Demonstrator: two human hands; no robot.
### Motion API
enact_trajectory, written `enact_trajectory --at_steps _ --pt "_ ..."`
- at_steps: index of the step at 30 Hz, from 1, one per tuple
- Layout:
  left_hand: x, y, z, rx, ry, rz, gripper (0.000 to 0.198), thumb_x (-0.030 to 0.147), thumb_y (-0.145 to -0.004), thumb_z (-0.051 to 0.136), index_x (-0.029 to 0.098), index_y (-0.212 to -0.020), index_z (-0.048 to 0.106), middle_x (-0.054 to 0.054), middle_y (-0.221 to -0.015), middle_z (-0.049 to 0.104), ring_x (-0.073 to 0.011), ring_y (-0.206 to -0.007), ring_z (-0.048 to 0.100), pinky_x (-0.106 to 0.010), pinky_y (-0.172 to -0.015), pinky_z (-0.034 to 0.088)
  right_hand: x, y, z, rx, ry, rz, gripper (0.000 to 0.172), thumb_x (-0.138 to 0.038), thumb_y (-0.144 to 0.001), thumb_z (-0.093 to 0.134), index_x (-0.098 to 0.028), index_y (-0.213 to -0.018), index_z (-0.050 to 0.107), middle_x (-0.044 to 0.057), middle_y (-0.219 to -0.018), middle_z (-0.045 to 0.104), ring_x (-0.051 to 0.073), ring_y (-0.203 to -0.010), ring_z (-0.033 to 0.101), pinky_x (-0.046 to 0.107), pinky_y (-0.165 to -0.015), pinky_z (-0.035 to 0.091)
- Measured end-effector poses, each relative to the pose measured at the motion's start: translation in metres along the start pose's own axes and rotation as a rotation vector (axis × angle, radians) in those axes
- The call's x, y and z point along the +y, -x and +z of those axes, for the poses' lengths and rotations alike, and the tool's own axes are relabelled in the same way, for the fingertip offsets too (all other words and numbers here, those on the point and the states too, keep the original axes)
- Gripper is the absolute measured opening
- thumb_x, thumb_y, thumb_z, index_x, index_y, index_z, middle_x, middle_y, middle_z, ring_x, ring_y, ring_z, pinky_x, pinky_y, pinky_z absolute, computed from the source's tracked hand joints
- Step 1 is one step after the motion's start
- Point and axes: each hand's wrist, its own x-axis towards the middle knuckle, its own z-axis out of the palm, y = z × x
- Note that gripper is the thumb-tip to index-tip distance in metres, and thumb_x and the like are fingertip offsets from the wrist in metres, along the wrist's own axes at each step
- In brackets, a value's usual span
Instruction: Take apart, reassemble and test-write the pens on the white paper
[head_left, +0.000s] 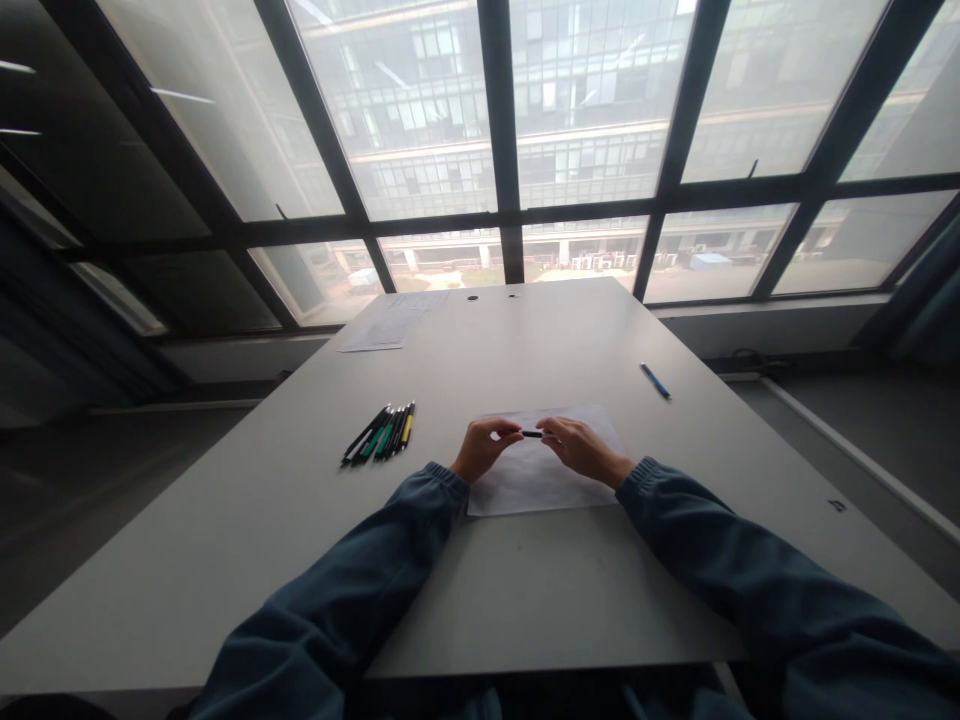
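Between my two hands a short dark pen (532, 434) lies level, just above a white sheet of paper (540, 490). The fingertips of my left hand (487, 442) pinch its left end. At its right end, my right hand (581, 447) grips it with thumb and fingers. Both ends of the pen are covered by my fingers, so I cannot tell whether it is whole or only a part. The paper lies flat on the table under both hands.
Several pens (381, 434), black, green and yellow, lie in a bunch on the left of the white table (480, 590). A blue pen (655, 381) lies at the right. Further back are more papers (386, 325) and a small dark round object (472, 298), before the windows.
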Motion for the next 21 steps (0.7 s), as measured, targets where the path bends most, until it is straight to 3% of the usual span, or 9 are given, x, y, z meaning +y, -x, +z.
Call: enact_trajectory --at_steps 4,12,21 --pt "-0.0011 0.0012 0.0008 -0.012 0.041 -0.035 0.027 0.042 -0.078 0.076 0.015 -0.082 0.077 -0.006 -0.074 0.075 -0.0163 -0.064 0.065 -0.028 -0.063 0.053 0.0005 0.0002 -0.0014 -0.016 0.038 0.013 0.014 -0.023 -0.096 0.052 -0.021 -0.107 0.061 0.006 -0.092 0.071 0.018 -0.084 0.066 0.027 -0.076 0.047" --pt "-0.0026 0.0021 0.0020 -0.037 0.075 -0.115 0.025 0.040 -0.079 0.075 0.015 -0.083 0.078 -0.005 -0.072 0.075 -0.0163 -0.062 0.066 -0.026 -0.061 0.052 -0.0001 0.0008 0.0002 -0.002 0.111 -0.004 0.018 -0.026 -0.100 0.047 -0.021 -0.102 0.064 0.006 -0.088 0.071 0.017 -0.079 0.065 0.026 -0.072 0.044" --pt "-0.0091 0.0004 0.0028 0.057 0.152 -0.140 0.030 0.044 -0.077 0.076 0.015 -0.085 0.078 -0.007 -0.078 0.076 -0.0184 -0.068 0.068 -0.029 -0.065 0.054 0.0006 0.0019 0.0019 0.025 0.032 -0.015 0.020 -0.022 -0.095 0.055 -0.021 -0.115 0.060 0.008 -0.102 0.063 0.015 -0.080 0.062 0.024 -0.072 0.046"
